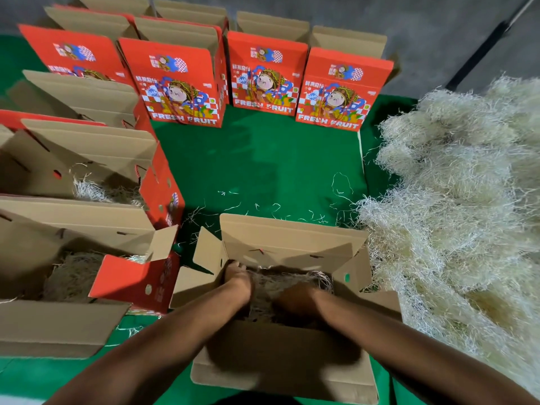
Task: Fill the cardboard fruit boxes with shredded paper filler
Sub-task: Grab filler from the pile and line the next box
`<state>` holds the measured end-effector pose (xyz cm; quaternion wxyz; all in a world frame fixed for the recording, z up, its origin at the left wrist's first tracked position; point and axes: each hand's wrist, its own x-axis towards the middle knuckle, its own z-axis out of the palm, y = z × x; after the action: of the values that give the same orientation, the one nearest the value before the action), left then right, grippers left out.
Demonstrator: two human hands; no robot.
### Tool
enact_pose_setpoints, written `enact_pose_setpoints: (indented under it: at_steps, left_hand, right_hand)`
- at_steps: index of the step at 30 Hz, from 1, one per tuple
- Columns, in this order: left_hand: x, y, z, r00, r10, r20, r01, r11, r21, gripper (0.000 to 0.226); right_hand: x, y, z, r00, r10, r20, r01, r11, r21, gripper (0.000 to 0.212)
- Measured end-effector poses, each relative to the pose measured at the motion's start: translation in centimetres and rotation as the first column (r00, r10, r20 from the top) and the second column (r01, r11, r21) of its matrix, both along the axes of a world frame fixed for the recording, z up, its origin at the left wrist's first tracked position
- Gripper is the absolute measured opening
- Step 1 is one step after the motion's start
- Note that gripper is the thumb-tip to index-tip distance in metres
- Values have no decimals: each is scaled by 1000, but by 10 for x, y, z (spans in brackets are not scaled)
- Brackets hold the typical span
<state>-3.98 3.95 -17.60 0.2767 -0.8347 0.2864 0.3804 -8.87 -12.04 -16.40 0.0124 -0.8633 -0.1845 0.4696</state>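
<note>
Open cardboard box (287,340) at lower centre holds shredded paper (274,283), both hands inside: left hand (237,280) pressing it, fingers relaxed; right hand (295,299) grip unclear.

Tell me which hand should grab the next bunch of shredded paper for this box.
Probably the right hand. The big pile of shredded paper lies on that side, right beside the open box. The left hand is down in the box at its far-left corner and would have to cross over.
</note>
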Motion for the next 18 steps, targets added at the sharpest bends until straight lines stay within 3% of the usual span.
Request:
enact_pose_setpoints:
  at_steps: [4,7,9,11,14,16,18]
  left_hand:
    - [1,3,-7,999,31,44,-31,1000,0,57]
    - [-1,0,-1,997,-1,82,0,1000,14,59]
    - [-3,-3,6,997,5,74,-7,1000,27,58]
    - [-5,-9,21,998,46,48,-45,999,-6,51]
    - [-8,-17,45,995,46,83,-24,967,-255,39]
    - [-12,-24,46,994,16,109,36,886,-463,48]
    - [-17,-35,42,993,-46,107,98,826,-555,60]
  right_hand:
    - [-5,-32,2,989,111,-97,-125,980,-157,33]
    - [-6,-40,9,980,164,-109,-183,965,-189,34]
    - [-7,-41,16,984,166,-67,-175,968,-180,32]
    - [-8,-48,18,990,83,114,-74,994,-74,23]
    - [-2,-51,19,932,-56,359,63,998,-8,25]
    - [2,-43,19,911,-80,405,132,986,-102,25]
    - [0,-40,15,924,-58,378,116,984,-132,25]
